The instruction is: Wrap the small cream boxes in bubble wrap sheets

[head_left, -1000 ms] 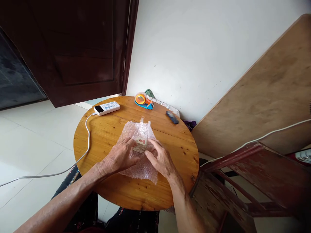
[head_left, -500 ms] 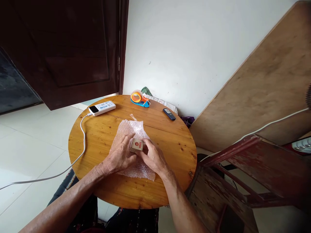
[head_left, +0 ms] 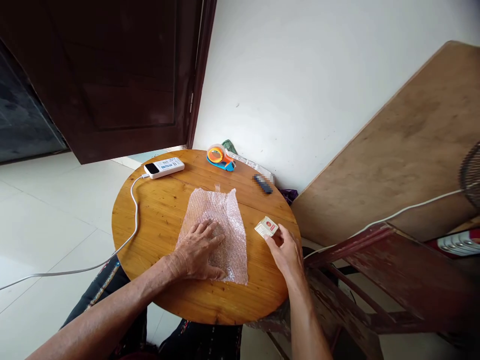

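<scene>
Bubble wrap lies spread on the round wooden table, with a strip of clear tape sticking out past its far edge. My left hand rests flat on the wrap, fingers stretched out. To the right, a small cream-coloured box with a red emblem is held between the thumb and fingers of my right hand. The box is tilted and sits over bare wood, beside the wrap; whether it touches the table I cannot tell.
At the table's back stands an orange and blue tape dispenser. A white power bank with a trailing cable lies back left, and a dark, pixelated object back right. A wooden chair stands at the right.
My right hand has carried the small box from over the bubble wrap to the right. My left hand has left the box and now lies flat on the wrap.
</scene>
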Motion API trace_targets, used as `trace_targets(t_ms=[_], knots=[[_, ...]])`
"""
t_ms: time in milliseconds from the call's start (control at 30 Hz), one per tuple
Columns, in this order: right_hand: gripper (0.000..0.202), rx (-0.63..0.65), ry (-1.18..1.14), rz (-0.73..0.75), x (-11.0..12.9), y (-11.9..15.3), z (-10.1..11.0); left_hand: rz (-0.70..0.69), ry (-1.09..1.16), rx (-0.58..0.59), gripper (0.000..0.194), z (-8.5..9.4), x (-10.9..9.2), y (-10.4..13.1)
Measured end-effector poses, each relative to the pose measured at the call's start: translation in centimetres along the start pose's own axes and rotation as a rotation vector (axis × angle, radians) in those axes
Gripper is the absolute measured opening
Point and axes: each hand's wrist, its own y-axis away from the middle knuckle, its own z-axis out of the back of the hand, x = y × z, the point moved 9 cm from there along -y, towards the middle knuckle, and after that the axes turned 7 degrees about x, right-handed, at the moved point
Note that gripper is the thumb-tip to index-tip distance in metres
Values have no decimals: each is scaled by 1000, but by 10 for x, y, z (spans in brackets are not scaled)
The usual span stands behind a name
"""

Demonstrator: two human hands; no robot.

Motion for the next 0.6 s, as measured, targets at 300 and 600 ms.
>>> trace_targets(t_ms=[300, 600], knots=[[28, 177, -172, 409, 150, 34, -11, -25, -18, 15, 99, -1, 2, 0], [35, 372, 256, 293, 137, -10, -85, -67, -14, 65, 72, 25, 5, 2]])
